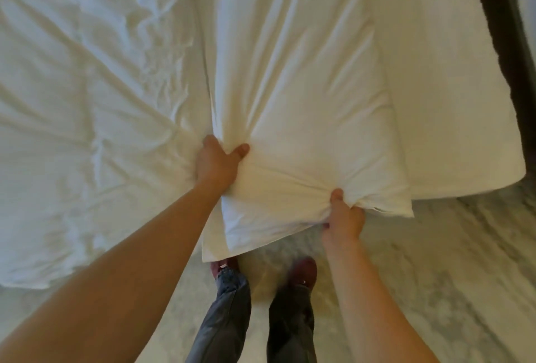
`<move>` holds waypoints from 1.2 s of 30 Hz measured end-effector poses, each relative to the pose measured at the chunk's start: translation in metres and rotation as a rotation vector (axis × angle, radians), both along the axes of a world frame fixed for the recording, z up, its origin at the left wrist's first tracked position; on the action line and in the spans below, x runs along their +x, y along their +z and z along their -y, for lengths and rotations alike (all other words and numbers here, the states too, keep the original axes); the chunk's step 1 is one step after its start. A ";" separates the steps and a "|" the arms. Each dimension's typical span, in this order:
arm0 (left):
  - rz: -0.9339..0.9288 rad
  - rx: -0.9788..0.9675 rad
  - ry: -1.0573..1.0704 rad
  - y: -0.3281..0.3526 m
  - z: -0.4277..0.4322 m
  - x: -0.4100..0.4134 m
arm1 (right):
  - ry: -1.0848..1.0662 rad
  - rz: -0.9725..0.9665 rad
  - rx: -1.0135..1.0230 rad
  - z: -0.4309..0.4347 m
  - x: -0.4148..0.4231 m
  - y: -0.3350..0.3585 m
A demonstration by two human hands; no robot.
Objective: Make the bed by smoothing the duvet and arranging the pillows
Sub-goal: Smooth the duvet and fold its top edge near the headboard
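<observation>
- I am watching both hands clamping the near end of a white pillow (304, 95): the left hand (216, 164) is bunching fabric at the pillow's left edge, and the right hand (343, 219) is pinching the near right corner.
- The pillow is lying on the bed, its long axis running away from me, its near end overhanging the bed edge above the floor (464, 261).
- It is resting partly on a second, flatter pillow (452, 107) to the right, with the rumpled duvet (87, 101) lying to the left.
- I am judging that the coming move turns on that axis: the headboard (504, 43) is lying to the right, so the pillow probably needs shifting rightward.
</observation>
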State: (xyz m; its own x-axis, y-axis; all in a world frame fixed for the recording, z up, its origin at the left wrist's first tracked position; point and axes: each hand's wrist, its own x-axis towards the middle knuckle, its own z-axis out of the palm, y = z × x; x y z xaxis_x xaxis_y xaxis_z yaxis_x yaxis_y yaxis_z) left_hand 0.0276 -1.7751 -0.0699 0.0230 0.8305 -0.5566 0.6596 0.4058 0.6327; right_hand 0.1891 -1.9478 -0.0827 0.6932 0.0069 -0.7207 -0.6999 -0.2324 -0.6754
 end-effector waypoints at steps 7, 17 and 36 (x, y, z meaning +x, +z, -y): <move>-0.022 -0.012 -0.108 -0.001 0.003 -0.002 | -0.045 0.086 -0.125 -0.005 0.007 -0.005; -0.424 0.604 -1.212 -0.015 -0.007 -0.074 | -0.033 0.002 -0.018 -0.010 -0.066 0.004; -0.253 0.736 -1.539 -0.015 -0.168 -0.128 | 0.655 0.454 -0.702 -0.182 -0.222 -0.028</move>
